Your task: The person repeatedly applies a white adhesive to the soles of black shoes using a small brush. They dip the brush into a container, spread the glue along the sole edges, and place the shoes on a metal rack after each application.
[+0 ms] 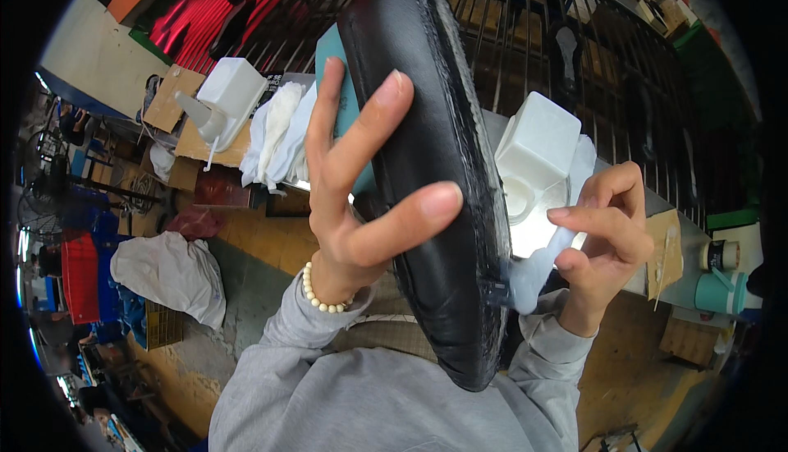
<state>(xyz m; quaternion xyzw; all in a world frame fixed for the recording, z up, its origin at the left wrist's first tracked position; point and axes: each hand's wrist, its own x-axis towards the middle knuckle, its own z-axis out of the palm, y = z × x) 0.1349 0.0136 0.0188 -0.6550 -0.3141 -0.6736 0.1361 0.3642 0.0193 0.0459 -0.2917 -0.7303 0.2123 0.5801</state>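
The black shoe (pixel 435 148) conceals most of the teal block (pixel 328 48) behind it. The fingers of the left hand (pixel 341 193) cover part of the upper. The whitish item (pixel 535 274) in the right hand (pixel 611 234) is blurred; its type is indeterminate. The lower edge crops the grey sweatshirt (pixel 377 403).

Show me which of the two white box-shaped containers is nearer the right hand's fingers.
The near container, just right of the black shoe, by the right fingers. The far container, with its spout showing, sits left, beside white cloths.
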